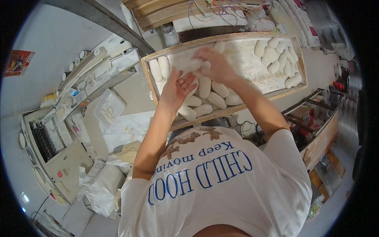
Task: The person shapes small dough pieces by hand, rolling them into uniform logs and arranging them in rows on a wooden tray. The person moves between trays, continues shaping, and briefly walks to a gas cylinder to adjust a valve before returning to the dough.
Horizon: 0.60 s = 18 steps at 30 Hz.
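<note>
A shallow wooden tray (305, 69), dusted with flour, lies before me and holds many oblong white dough pieces. My left hand (181, 88) is over its left half, palm turned up and fingers apart, beside a dough piece (205, 87). Motion blurs my right hand (213, 63), which reaches over a dough piece (194, 64); whether it grips this piece I cannot tell. Another dough piece (219, 46) lies just beyond the right fingers. Two long dough pieces (160, 69) rest side by side at the left end. More lie loosely grouped near the right end (270, 55).
On the left, a white plastic tub (109, 108) holds small pale pieces, near a flour-dusted machine (66, 160). White sacks (299, 22) stand at the far right. A metal beam (118, 26) runs past the tray's far left corner. A wooden-sided cart (322, 130) is at right.
</note>
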{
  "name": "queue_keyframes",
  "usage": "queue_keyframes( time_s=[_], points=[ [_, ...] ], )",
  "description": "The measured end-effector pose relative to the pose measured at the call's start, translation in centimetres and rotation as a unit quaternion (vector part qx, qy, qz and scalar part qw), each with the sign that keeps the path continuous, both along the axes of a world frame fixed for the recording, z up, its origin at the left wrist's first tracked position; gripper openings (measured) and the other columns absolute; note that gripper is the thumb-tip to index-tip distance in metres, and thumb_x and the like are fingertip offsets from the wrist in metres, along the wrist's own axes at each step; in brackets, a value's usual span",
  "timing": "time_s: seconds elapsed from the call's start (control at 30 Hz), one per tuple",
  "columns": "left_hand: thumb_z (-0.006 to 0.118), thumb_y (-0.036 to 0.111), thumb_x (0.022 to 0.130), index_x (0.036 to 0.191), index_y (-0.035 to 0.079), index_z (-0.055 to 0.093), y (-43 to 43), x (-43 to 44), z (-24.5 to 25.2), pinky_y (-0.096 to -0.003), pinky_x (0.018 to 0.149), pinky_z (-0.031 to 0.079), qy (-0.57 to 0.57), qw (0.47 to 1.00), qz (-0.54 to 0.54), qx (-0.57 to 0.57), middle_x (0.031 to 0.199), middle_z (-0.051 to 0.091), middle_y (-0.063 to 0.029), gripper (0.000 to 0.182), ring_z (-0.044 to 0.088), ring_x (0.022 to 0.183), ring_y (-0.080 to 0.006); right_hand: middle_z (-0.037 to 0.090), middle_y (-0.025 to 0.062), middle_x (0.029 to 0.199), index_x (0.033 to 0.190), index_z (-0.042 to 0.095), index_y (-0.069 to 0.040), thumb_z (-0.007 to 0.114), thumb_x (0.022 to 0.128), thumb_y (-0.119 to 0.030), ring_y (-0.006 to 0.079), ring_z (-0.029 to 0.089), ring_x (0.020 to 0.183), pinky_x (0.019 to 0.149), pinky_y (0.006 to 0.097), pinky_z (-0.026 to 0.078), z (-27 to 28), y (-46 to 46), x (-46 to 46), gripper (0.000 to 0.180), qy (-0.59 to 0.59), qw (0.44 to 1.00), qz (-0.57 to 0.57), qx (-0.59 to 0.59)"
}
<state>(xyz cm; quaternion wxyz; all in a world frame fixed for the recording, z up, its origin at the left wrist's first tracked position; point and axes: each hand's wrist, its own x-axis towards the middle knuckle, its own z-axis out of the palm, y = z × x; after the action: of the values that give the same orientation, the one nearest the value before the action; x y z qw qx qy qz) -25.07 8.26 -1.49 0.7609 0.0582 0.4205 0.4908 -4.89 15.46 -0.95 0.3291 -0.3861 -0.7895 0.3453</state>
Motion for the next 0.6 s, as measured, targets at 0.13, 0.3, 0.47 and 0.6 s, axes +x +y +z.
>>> queue_keyframes(
  time_s=[0.13, 0.3, 0.47, 0.6],
  points=[
    [0.052, 0.025, 0.103, 0.125, 0.006, 0.053, 0.5, -0.1, -0.4, -0.0414, 0.087, 0.055, -0.062, 0.996, 0.062, -0.035, 0.11, 0.062, -0.0123, 0.029, 0.062, 0.101, -0.0251, 0.061, 0.0108, 0.113, 0.107, 0.067, -0.006, 0.079, 0.075, -0.019, 0.0317, 0.058, 0.108, 0.091, 0.0425, 0.05, -1.3, -2.0, 0.8, 0.036, -0.175, 0.979, -0.102, 0.023],
    [0.058, 0.022, 0.1, 0.129, 0.007, 0.053, 0.6, 0.1, 0.7, -0.0427, 0.09, 0.051, -0.108, 0.992, 0.069, 0.008, 0.108, 0.062, -0.0095, 0.033, 0.06, 0.099, -0.025, 0.062, 0.0122, 0.116, 0.106, 0.066, -0.003, 0.079, 0.076, -0.02, 0.0333, 0.06, 0.107, 0.091, 0.0426, 0.05, -3.4, -2.1, 1.1, 0.037, -0.265, 0.947, -0.154, 0.099],
    [0.058, 0.022, 0.099, 0.126, 0.007, 0.055, 0.3, 1.1, -1.4, -0.0444, 0.096, 0.048, -0.038, 0.988, 0.149, 0.026, 0.113, 0.063, -0.0096, 0.032, 0.06, 0.106, -0.0263, 0.062, 0.0132, 0.113, 0.109, 0.064, 0.001, 0.077, 0.079, -0.019, 0.0312, 0.061, 0.104, 0.091, 0.0405, 0.051, 0.2, -2.7, -0.5, 0.038, 0.037, 0.971, -0.142, -0.189],
    [0.05, 0.025, 0.102, 0.13, 0.007, 0.053, 0.1, 2.3, -0.4, -0.0419, 0.104, 0.044, -0.232, 0.962, 0.135, 0.04, 0.125, 0.061, -0.0115, 0.033, 0.057, 0.115, -0.0266, 0.058, 0.0151, 0.12, 0.129, 0.053, -0.002, 0.07, 0.087, -0.021, 0.0318, 0.058, 0.11, 0.094, 0.0422, 0.048, 1.7, -4.8, -4.1, 0.05, 0.01, 0.991, -0.034, -0.133]
  ],
)
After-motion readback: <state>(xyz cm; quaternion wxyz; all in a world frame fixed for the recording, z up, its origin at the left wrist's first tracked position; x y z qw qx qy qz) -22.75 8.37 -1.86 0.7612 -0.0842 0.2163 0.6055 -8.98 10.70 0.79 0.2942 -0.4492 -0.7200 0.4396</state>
